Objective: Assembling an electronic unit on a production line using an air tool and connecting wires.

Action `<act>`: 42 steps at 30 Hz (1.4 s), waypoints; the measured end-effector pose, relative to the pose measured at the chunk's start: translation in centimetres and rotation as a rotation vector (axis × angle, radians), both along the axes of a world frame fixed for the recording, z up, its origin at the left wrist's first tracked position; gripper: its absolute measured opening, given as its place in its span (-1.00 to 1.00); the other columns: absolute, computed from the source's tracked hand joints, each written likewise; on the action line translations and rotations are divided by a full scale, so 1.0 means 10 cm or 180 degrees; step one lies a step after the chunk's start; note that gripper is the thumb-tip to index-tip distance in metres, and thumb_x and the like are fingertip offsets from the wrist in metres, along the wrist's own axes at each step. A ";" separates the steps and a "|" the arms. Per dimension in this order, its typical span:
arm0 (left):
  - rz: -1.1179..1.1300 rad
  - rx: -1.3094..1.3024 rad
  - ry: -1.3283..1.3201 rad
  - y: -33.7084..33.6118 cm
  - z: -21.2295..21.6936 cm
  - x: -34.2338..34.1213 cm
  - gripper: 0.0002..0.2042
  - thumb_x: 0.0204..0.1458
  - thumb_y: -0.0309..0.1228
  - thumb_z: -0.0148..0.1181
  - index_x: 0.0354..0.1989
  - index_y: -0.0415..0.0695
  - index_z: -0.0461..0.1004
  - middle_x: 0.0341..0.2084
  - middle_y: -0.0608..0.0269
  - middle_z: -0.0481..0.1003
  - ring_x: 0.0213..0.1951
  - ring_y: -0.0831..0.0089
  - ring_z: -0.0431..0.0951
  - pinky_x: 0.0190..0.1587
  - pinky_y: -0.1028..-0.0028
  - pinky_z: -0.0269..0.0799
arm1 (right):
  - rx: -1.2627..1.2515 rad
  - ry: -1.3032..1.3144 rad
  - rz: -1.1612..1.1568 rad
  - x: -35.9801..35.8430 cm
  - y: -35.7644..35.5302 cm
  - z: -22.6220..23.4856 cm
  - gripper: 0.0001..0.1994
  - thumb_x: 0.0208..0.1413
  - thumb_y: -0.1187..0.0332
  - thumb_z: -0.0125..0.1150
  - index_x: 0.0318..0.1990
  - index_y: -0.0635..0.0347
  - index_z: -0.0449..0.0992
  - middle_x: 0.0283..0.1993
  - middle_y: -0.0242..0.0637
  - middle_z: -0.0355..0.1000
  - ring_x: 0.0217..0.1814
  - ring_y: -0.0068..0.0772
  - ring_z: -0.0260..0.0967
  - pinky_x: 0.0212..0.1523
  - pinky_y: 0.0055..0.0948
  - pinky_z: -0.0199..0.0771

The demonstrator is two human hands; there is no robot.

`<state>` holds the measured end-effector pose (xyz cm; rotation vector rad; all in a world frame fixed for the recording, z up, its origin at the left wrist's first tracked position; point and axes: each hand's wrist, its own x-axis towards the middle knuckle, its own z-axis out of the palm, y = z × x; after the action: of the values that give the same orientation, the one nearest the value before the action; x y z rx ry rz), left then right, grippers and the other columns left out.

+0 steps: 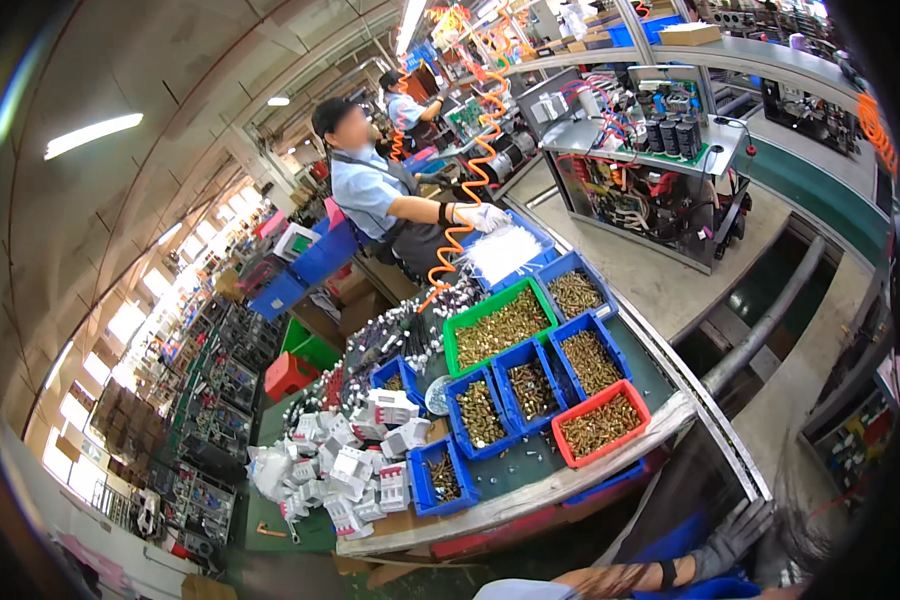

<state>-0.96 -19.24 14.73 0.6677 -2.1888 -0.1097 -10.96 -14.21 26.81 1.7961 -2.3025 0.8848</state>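
My left hand [732, 540], in a grey glove with a dark band at the wrist, reaches toward the lower right from a light blue sleeve. Its fingers are stretched out beside the end of a metal rail [735, 462], and I see nothing held in them; whether they touch the rail I cannot tell. Dark, blurred strands [802, 515] hang just beyond the fingertips. Below the hand a patch of blue [735, 587] shows. Of my right hand nothing shows. Nearest on the bench is a red bin [602, 424] of brass-coloured small parts.
Blue bins [480, 412] and a green bin [500, 328] of brass-coloured parts fill the bench, beside heaped white-grey blocks [352, 470]. Across it a co-worker [370, 190] reaches a gloved hand to white strips [505, 252]. An orange coiled hose [482, 165] hangs there. An opened machine [640, 180] stands behind.
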 end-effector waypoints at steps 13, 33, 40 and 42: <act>-0.0230 0.0209 0.0360 0.16 -0.87 -0.28 -0.49 0.04 -0.39 -0.16 0.24 -0.14 0.15 0.33 0.19 0.06 0.38 0.21 -0.04 0.43 0.19 -0.24 | 0.0023 0.0254 0.0134 0.12 -0.20 0.06 -0.85 0.03 0.34 0.13 -0.26 0.12 0.54 -0.41 -0.10 0.41 -0.39 0.01 0.35 -0.38 -0.13 0.38; -0.0574 0.0555 -0.0259 0.08 0.21 0.08 -0.44 0.08 -0.33 -0.19 0.32 -0.11 0.04 0.31 0.18 0.06 0.35 0.25 0.02 0.38 0.21 -0.17 | -0.0078 0.0310 -0.0624 -0.05 0.21 -0.43 -0.82 -0.05 0.42 0.03 -0.26 0.23 0.41 -0.36 -0.04 0.25 -0.31 0.04 0.24 -0.31 -0.13 0.23; -0.0424 0.0546 -0.0421 0.11 0.23 0.08 -0.41 0.07 -0.39 -0.25 0.35 -0.14 -0.05 0.38 0.21 -0.07 0.40 0.23 -0.11 0.40 0.17 -0.26 | -0.0126 0.0022 -0.0762 0.06 0.09 -0.25 -0.85 -0.11 0.51 0.07 -0.32 0.20 0.45 -0.40 -0.07 0.28 -0.34 0.02 0.27 -0.33 -0.14 0.25; -0.0478 0.0616 -0.0534 0.12 0.22 0.09 -0.42 0.08 -0.39 -0.24 0.35 -0.13 -0.05 0.36 0.19 -0.03 0.38 0.21 -0.07 0.38 0.14 -0.22 | -0.0222 -0.0003 -0.0713 0.08 0.10 -0.23 -0.84 -0.12 0.52 0.07 -0.31 0.20 0.45 -0.40 -0.07 0.28 -0.34 0.02 0.27 -0.33 -0.14 0.25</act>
<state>-0.03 -18.00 16.97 0.6373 -2.4101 -0.3592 -10.20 -13.19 24.53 1.4745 -2.3815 0.9154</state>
